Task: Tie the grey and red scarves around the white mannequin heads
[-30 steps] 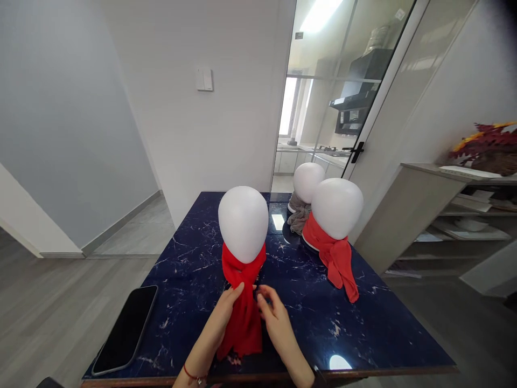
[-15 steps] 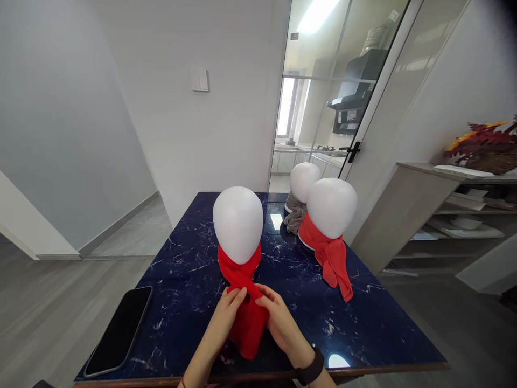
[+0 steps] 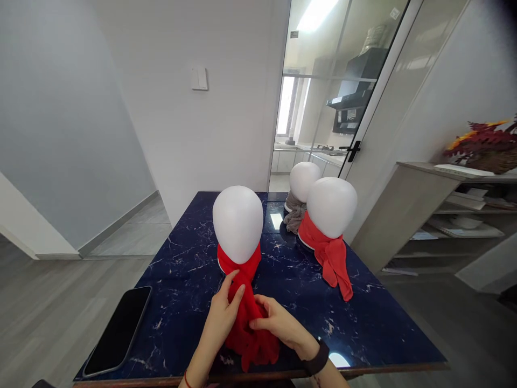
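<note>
A red scarf is wrapped round the neck of a white mannequin head, and its ends hang forward onto the table. My left hand grips the scarf just below the head's chin, thumb and forefinger on the cloth. Lower down, my right hand has the hanging part between its thumb and fingers. Folds of cloth hide some fingertips. To the right stands another white head with a knotted coral-red scarf. Behind it is a third head with a grey-brown scarf.
The heads stand on a dark blue marbled table. A black phone lies at its left front corner. Beyond the table are a wall and a glass door. Shelves with papers stand on the right.
My left hand has moved up towards the chin. My right hand has shifted slightly down and right, and the scarf's hanging end has spread out lower and to the right.
</note>
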`<state>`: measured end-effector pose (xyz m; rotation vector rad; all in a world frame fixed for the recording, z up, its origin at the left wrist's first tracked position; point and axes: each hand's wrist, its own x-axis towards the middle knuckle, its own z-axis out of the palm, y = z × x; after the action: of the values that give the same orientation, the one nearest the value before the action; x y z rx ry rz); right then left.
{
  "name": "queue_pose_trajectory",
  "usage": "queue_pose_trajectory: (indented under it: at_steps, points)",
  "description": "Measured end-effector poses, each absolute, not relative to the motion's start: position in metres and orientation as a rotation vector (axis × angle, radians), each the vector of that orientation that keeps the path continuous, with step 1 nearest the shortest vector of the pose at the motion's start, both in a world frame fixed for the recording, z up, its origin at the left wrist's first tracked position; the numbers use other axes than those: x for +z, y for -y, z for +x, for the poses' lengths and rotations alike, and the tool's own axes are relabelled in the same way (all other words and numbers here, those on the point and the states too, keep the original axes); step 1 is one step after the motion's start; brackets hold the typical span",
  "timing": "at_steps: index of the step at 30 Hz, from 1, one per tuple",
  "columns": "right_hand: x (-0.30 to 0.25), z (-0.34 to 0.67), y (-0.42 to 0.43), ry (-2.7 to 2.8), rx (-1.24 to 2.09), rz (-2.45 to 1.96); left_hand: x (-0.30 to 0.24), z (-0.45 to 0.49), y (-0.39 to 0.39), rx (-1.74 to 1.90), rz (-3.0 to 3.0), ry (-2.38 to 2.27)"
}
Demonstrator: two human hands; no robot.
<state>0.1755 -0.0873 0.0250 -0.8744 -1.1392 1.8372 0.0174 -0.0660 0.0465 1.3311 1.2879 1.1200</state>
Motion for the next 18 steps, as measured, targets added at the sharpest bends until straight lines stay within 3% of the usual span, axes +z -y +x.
queue_pose_trajectory:
  at_steps: [6, 13, 18]
  points:
    - [0.022, 0.188, 0.070, 1.641, 1.515, -0.981, 0.051, 0.024, 0.049, 0.999, 1.447, -1.432]
    - [0.019, 0.188, 0.039, 1.845, 1.106, -1.309, 0.051, 0.018, 0.036, 0.944, 1.555, -1.515]
    - [0.013, 0.177, 0.022, 1.857, 0.878, -1.302, 0.045, 0.015, 0.032, 1.017, 1.366, -1.348]
